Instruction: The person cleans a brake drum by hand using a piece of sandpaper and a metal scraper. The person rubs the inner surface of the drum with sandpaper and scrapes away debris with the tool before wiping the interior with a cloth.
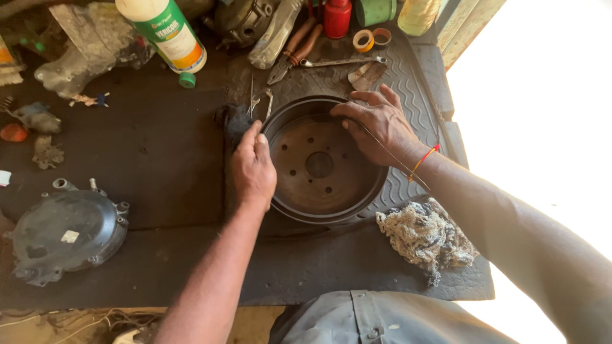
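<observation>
A round rusty brake drum (322, 167) lies open side up on a dark rubber mat (408, 89), showing a centre hole and several bolt holes. My left hand (254, 167) rests on the drum's left rim, with its fingers on a dark cloth (231, 121) beside the rim. My right hand (377, 122) presses on the upper right rim, fingers spread over the edge. A red thread is around my right wrist.
A wad of grey cotton waste (426, 236) lies right of the drum. A dark engine cover (64, 229) sits at the left. Behind the drum are a white bottle (167, 32), pliers (294, 51), a spanner (341, 62), tape rolls (364, 40) and a red can (336, 16).
</observation>
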